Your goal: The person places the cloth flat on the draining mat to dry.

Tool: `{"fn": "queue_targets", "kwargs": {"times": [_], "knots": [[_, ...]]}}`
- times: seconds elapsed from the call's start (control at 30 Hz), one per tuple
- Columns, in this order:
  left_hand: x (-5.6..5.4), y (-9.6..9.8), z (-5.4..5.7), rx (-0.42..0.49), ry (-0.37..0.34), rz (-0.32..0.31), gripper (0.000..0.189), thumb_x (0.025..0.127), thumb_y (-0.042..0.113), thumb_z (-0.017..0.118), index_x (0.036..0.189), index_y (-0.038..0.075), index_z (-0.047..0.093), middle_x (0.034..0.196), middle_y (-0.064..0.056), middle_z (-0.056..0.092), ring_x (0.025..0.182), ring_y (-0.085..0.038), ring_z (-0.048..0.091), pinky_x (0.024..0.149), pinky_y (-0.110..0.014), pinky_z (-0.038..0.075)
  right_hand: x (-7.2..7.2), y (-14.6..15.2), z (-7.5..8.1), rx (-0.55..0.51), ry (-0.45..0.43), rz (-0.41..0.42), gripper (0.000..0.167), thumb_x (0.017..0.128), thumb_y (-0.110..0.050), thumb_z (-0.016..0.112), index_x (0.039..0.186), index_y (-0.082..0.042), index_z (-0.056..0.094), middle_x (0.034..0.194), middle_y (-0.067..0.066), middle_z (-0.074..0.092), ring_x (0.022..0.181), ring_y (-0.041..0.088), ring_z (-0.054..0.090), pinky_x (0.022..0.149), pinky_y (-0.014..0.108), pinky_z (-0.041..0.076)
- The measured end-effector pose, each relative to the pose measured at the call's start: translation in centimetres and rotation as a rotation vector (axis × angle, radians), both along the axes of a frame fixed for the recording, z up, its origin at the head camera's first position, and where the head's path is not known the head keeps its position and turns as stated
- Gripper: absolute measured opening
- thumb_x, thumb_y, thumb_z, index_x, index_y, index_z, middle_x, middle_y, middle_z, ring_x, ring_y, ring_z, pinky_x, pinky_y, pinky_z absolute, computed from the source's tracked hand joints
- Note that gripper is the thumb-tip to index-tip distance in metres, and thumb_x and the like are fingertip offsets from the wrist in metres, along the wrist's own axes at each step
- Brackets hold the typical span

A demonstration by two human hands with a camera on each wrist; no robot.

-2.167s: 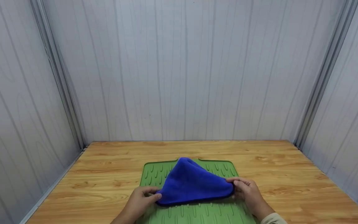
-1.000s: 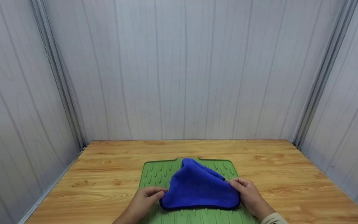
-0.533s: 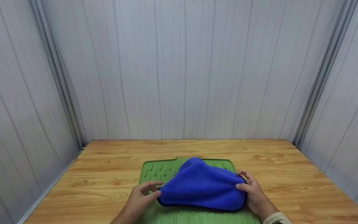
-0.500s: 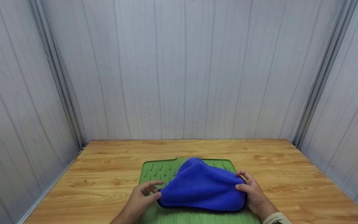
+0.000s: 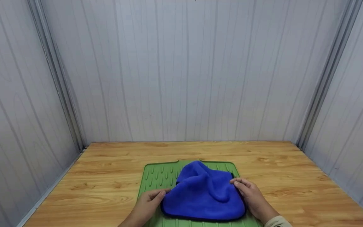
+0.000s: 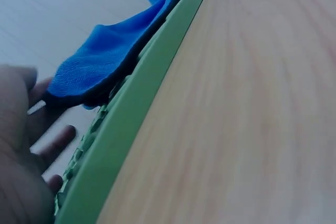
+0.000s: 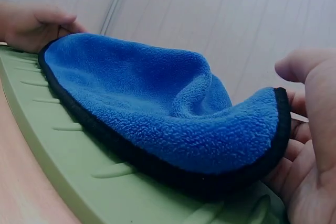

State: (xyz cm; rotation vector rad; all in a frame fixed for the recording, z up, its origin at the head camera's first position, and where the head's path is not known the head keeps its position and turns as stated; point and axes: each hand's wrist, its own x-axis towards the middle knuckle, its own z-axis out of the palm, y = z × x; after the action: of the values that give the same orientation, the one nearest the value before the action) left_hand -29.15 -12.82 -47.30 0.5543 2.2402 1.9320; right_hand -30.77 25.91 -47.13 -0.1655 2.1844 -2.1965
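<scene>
One blue cloth is lying rumpled over the mat in front of me, rising to a rounded peak at twelve o'clock and sagging into a fold near its middle, with a dark border curving along six o'clock. I am judging it light, soft and floppy, too limp to be holding a shape by itself and hardly fragile, its fluffy pile giving fingers some grip; the bound edge is looking like the best place for taking hold, at the corners around eight and four o'clock. My left hand is touching the cloth at nine o'clock, thumb near the edge, one finger going behind it and the others spreading loosely below; whether I am pinching it I cannot tell. My right hand is waiting at three o'clock, relaxed, its fingers resting behind the upturned edge and its thumb standing off the fabric, so it is not gripping. Underneath, one ridged green mat is showing most at eleven and one o'clock, lying on one wooden table. One pale cuff is circling my right wrist, and three pale walls are standing around at nine, twelve and three o'clock.
</scene>
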Motion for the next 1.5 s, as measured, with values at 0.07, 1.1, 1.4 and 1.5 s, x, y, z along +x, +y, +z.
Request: {"fn": "queue_targets", "kwargs": {"times": [0.07,1.1,1.4,1.5], "knots": [[0.1,0.0,0.0,0.033,0.012,0.07,0.039,0.104,0.027,0.059,0.129,-0.002,0.067,0.132,-0.016,0.065,0.129,-0.032,0.057,0.102,-0.038,0.05,0.0,0.0,0.0,0.006,0.0,-0.042,0.015,0.102,-0.02,0.061,0.101,-0.008,0.07,0.099,-0.003,0.065,0.094,0.009,0.058,0.082,0.025,0.05],[0.2,-0.6,0.8,-0.006,-0.012,0.125,0.036,0.094,0.005,0.069,0.13,0.0,0.067,0.119,-0.011,0.066,0.084,-0.017,0.06,0.071,-0.028,0.052,-0.1,0.3,0.2,0.359,0.168,0.196,0.037,0.099,-0.002,0.062,0.135,0.003,0.055,0.144,0.02,0.053,0.146,0.046,0.027,0.115,0.058,0.029],[0.8,-1.2,0.9,-0.038,-0.022,0.027,0.04,0.094,0.001,0.065,0.135,0.003,0.064,0.131,-0.017,0.057,0.079,-0.019,0.067,0.072,-0.031,0.055,0.3,0.9,0.4,0.397,0.177,0.206,0.038,0.1,-0.005,0.061,0.137,0.0,0.056,0.145,0.02,0.053,0.146,0.047,0.029,0.114,0.061,0.029],[1.2,-1.4,0.8,-0.165,0.01,-0.013,0.039,0.094,0.0,0.063,0.131,0.011,0.066,0.128,-0.011,0.06,0.067,-0.015,0.06,0.061,-0.027,0.05,0.5,0.9,0.4,0.454,0.179,0.228,0.036,0.101,-0.011,0.062,0.136,-0.004,0.059,0.143,0.018,0.055,0.143,0.047,0.034,0.112,0.064,0.03]]}}
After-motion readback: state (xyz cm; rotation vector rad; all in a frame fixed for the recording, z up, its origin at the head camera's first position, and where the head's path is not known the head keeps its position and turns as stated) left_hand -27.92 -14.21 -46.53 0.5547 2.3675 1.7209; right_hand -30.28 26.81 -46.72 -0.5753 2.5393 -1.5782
